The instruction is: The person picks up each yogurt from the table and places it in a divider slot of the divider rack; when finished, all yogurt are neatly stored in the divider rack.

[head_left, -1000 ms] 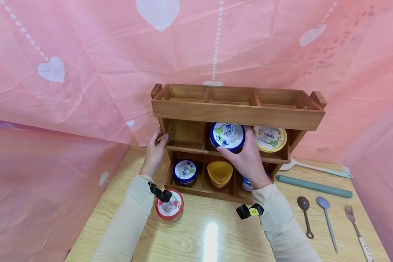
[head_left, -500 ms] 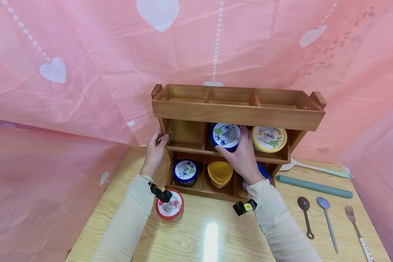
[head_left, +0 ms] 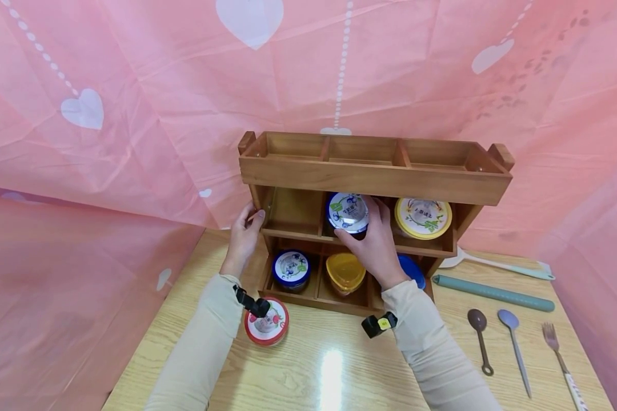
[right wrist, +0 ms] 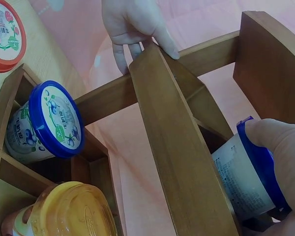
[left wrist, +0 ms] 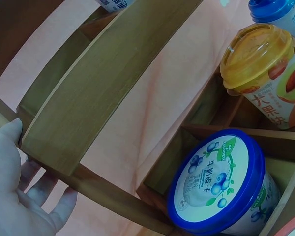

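A three-tier wooden shelf rack stands on the table. My left hand grips its left side post, thumb in front and fingers behind in the left wrist view. My right hand holds a yogurt cup with a blue lid by the lid's rim, in the middle compartment of the middle tier, at its left side. The right wrist view shows the cup tilted, its white side toward the front board. To its right sits a yellow-lidded cup.
Along the bottom tier are another blue-lidded cup, a cup with an amber domed lid and a blue-capped container partly behind my right arm. A red-lidded cup stands in front. Spoons, a fork and a green rod lie right.
My right hand has moved left with the blue-lidded cup, away from the yellow-lidded one. More of the blue cap below has come into view. The left hand has stayed on the post.
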